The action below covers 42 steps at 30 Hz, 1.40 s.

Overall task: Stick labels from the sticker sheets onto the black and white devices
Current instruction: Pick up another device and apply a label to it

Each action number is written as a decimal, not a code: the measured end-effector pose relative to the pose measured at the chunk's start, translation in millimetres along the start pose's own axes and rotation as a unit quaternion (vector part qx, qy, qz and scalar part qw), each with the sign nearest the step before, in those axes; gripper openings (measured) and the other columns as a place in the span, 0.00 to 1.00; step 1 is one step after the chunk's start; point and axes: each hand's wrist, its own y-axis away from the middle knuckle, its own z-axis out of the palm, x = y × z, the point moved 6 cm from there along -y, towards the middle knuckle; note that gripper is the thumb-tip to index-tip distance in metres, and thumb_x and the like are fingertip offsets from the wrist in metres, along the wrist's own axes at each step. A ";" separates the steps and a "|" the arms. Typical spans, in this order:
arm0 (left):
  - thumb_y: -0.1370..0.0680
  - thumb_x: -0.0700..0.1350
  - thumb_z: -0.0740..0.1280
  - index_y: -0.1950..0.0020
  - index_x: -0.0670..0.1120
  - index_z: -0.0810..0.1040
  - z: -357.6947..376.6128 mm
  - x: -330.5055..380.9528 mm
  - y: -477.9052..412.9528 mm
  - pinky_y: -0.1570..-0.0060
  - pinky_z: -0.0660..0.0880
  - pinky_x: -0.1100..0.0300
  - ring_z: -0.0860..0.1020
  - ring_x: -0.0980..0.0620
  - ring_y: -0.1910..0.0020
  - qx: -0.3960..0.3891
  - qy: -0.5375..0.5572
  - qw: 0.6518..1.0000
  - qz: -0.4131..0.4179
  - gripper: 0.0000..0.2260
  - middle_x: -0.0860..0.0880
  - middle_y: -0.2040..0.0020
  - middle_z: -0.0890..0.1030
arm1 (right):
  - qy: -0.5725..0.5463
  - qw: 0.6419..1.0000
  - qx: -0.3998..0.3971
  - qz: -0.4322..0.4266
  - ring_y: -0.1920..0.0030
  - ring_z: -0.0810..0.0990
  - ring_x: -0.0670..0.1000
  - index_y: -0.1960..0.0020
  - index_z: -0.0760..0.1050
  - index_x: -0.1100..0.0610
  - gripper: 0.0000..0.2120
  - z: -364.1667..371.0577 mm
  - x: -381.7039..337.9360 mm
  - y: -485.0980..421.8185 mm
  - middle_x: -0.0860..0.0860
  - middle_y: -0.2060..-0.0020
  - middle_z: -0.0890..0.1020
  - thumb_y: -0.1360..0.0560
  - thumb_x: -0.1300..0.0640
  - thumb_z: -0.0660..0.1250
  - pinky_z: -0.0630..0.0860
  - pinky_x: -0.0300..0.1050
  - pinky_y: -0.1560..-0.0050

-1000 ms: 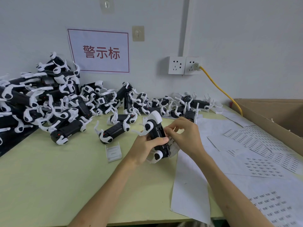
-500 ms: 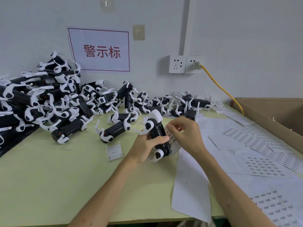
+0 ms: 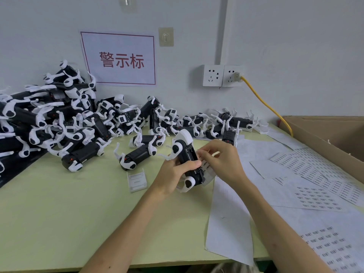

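From the head camera, my left hand is wrapped around a black and white device. It holds the device tilted just above the green worktop, near the middle, with my thumb lying across the black body. My right hand is just beside it. Its fingertips are curled and pinch a small white printed label against the device's right side.

More devices lie in a pile along the wall, heaped highest at the left. Two lie apart from the pile, nearer to me, and a small white plastic piece sits left of my left wrist.

Sticker sheets are spread over the right of the worktop, beside a cardboard box. On the wall are a red-lettered sign and two sockets, one with a yellow cable plugged in.
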 end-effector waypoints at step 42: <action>0.31 0.50 0.72 0.47 0.41 0.83 -1.1 0.2 -0.1 0.61 0.76 0.69 0.83 0.60 0.57 0.008 0.002 1.000 0.003 0.18 0.53 0.57 0.85 | 0.014 1.000 0.001 0.010 0.61 0.79 0.41 0.57 0.84 0.54 0.06 1.6 9.4 -3.8 0.43 0.62 0.84 0.22 0.60 0.71 0.71 0.30 0.60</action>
